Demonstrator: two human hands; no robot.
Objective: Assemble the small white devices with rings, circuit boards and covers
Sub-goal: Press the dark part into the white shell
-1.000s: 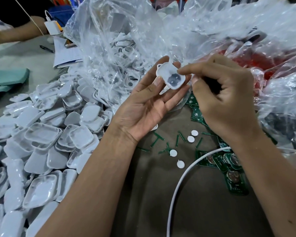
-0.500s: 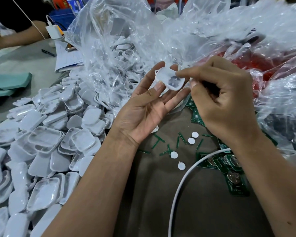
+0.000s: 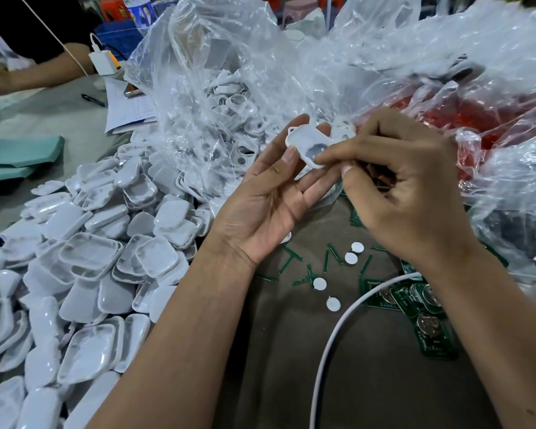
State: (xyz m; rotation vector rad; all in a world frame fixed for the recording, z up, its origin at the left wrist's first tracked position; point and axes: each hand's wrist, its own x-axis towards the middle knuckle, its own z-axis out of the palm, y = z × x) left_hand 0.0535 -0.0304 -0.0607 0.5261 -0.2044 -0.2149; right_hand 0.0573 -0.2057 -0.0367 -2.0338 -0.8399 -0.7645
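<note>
My left hand (image 3: 270, 205) is palm up and holds a small white device shell (image 3: 304, 142) between thumb and fingertips, its open inside facing me with a dark round part in it. My right hand (image 3: 403, 187) has its fingers curled, and its fingertips press into the lower right edge of that shell. A large heap of white covers (image 3: 90, 258) lies to the left. Green circuit boards (image 3: 424, 320) with coin cells lie at the right, under my right wrist. Small white round discs (image 3: 333, 304) are scattered on the brown table (image 3: 369, 382).
A clear plastic bag (image 3: 217, 97) of white shells stands behind my hands, with more bags (image 3: 492, 88) at the right over something red. A white cable (image 3: 325, 351) curves across the table. Green offcut strips (image 3: 294, 258) lie by the discs. Another person's arm (image 3: 34, 72) rests far left.
The shell has tilted slightly in my left hand. My right fingertips have moved down from its top right corner onto its lower right edge. The view has shifted a little.
</note>
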